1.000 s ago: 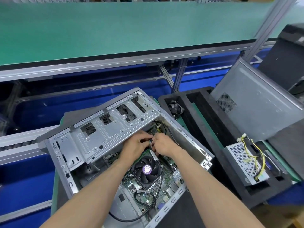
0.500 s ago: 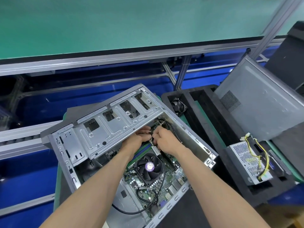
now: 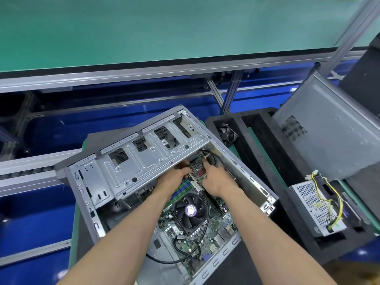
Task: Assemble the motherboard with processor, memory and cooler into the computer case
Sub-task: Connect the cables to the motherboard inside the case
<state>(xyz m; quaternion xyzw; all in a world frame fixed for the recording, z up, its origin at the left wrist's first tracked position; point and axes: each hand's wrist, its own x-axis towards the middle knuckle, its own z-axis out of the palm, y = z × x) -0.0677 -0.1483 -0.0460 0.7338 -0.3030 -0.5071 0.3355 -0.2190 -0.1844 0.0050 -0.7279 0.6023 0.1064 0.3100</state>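
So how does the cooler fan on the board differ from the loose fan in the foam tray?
The cooler fan sits mounted on the motherboard inside the case; the loose fan lies in the foam tray, outside it. The cooler fan looks larger, with a purple hub label; the loose fan shows none and is partly hidden in its slot. Both are black.

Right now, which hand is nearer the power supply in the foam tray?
Right. The right hand works inside the computer case, on the side toward the power supply; the left hand sits just beyond it, farther away.
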